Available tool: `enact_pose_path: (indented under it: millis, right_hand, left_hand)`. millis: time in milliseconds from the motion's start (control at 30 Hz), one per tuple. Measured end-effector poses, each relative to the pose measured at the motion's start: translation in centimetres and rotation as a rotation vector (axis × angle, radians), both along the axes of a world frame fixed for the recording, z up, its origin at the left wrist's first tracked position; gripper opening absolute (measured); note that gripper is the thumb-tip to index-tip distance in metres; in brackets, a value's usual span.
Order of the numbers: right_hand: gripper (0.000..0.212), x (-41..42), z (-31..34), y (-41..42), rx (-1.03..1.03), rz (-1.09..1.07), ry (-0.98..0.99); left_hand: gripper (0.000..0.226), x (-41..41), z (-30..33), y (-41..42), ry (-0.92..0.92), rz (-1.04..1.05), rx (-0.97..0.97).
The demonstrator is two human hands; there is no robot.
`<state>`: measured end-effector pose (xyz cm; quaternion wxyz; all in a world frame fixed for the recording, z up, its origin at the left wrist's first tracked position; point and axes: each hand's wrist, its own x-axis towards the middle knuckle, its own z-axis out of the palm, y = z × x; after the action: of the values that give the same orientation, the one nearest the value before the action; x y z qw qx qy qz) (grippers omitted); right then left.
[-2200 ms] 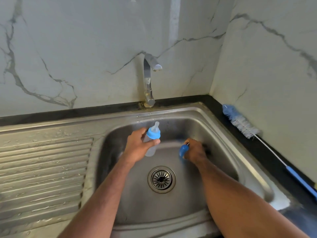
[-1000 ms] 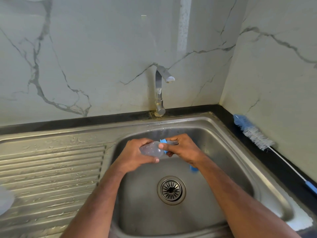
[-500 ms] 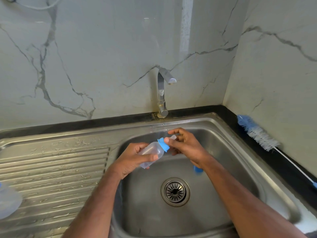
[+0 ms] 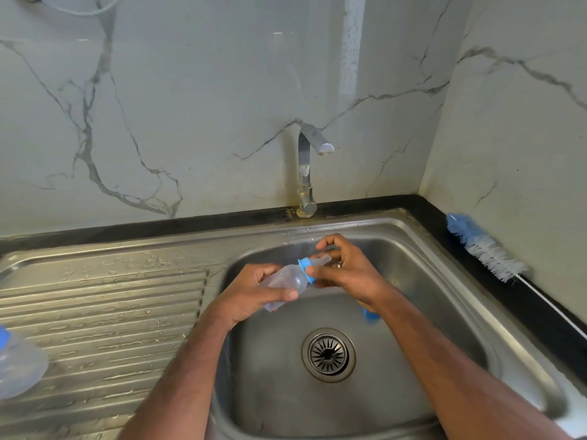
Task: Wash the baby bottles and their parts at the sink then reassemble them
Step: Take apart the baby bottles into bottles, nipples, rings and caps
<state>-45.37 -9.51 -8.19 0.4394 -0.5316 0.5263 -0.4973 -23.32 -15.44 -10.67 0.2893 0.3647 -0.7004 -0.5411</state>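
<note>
1. Marble-veined wall panels meet in a corner behind a stainless steel sink (image 4: 428, 268); its ribbed drainboard (image 4: 101, 312) is beaded with water, and the chrome tap (image 4: 306, 173) is not running.
2. Small baby bottle (image 4: 286, 281): translucent plastic body, held on a slant above the basin, nipple end pointing up and right.
3. Left hand (image 4: 251, 296) wraps the body; right hand (image 4: 346, 271) pinches the blue collar (image 4: 306, 268), its fingers curled near the clear nipple (image 4: 322, 258).
4. Handling, judged: light, apparently empty, probably wet and slippery; the body is stiff, the nipple soft. The ridged collar offers the surest hold for twisting.
5. Blue part (image 4: 370, 315): lies in the basin, half hidden by the right forearm.
6. Second bottle (image 4: 19, 366): blurred, on the drainboard's left edge.
7. Bottle brush (image 4: 486, 249): blue-and-white bristles, thin wire stem, lying on the dark counter (image 4: 524, 309).
</note>
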Motion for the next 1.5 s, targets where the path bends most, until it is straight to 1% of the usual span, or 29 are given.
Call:
enact_pose_path:
  millis: [67,200,267,333,367,433,500,567,633,767,900,1000,1067,1133,1200,1233,1333,1367,1400,1467,1500]
  right_hand:
    - [0.052,-0.5,0.1,0.1,-0.021,0.059,-0.033]
    - [0.056,-0.8,0.2,0.1,-0.03,0.106,0.002]
    - [0.055,-0.7,0.2,0.0,-0.026,0.097,-0.053]
    - [0.047,-0.3,0.2,0.0,0.023,0.074,-0.124]
    - [0.043,-0.2,0.3,0.1,0.05,0.055,-0.087]
    - [0.035,0.0,0.1,0.1,0.082,0.051,0.066]
    - [0.03,0.0,-0.1,0.1,0.082,0.069,0.084]
    - [0.034,-0.3,-0.1,0.0,0.071,0.062,0.011]
    - [0.039,-0.7,-0.2,-0.2,0.069,0.047,-0.064]
    - [0.046,-1.1,-0.5,-0.3,0.066,0.08,-0.174]
    - [0.051,-1.1,-0.5,-0.6,0.035,0.078,-0.19]
    - [0.047,-1.1,-0.2,-0.6,0.025,0.057,-0.251]
    - [0.043,-1.0,-0.3,-0.8,0.009,0.003,-0.261]
    - [0.04,-1.2,-0.9,-1.3,-0.026,-0.075,-0.15]
    - [0.037,-1.5,-1.6,-1.7,-0.048,-0.102,0.065]
    - [0.036,-1.6,-1.9,-1.8,-0.03,-0.094,0.191]
    - [0.037,-1.2,-2.5,-1.6,0.033,0.014,0.517]
    - [0.037,-0.8,-2.5,-1.6,0.04,0.061,0.587]
    - [0.037,-0.4,-2.5,-1.5,0.047,0.104,0.631]
    - [0.037,0.1,-2.7,-1.5,0.073,0.157,0.666]
    - [0.037,0.3,-2.7,-1.6,0.085,0.166,0.672]
  left_hand:
    - [0.049,0.1,-0.1,-0.1,0.011,-0.001,0.008]
    - [0.053,-0.1,-0.2,-0.3,-0.008,-0.002,0.004]
    - [0.057,-0.1,-0.1,-0.3,-0.014,0.017,-0.012]
    - [0.06,-0.1,-0.2,-0.4,-0.01,0.041,-0.018]
    - [0.058,0.0,-0.2,-0.4,-0.009,0.05,-0.022]
    - [0.053,0.2,-0.3,-0.5,-0.013,0.051,-0.041]
    - [0.051,0.1,-0.4,-0.6,-0.005,0.069,-0.081]
    - [0.05,0.0,-0.4,-0.6,0.058,0.122,-0.083]
    - [0.048,0.1,-0.3,-0.8,0.147,0.168,-0.043]
    - [0.058,0.4,-0.7,-1.1,0.241,0.2,0.097]
    - [0.043,0.7,-0.4,-1.3,0.364,0.223,0.15]
    - [0.035,0.9,-0.2,-1.3,0.397,0.257,0.142]
    - [0.036,1.1,-0.1,-1.4,0.328,0.3,0.062]
    - [0.041,1.3,0.1,-1.7,0.17,0.371,-0.085]
    - [0.049,1.7,0.1,-1.8,-0.011,0.426,-0.244]
    - [0.051,1.8,0.0,-1.8,-0.104,0.421,-0.321]
    - [0.046,1.7,-0.7,-1.6,-0.393,0.305,-0.493]
    - [0.049,1.6,-1.0,-1.7,-0.474,0.266,-0.514]
    - [0.057,1.5,-1.2,-1.9,-0.543,0.237,-0.508]
    - [0.077,1.2,-1.5,-2.1,-0.658,0.201,-0.47]
    - [0.082,1.1,-1.6,-2.2,-0.711,0.192,-0.464]
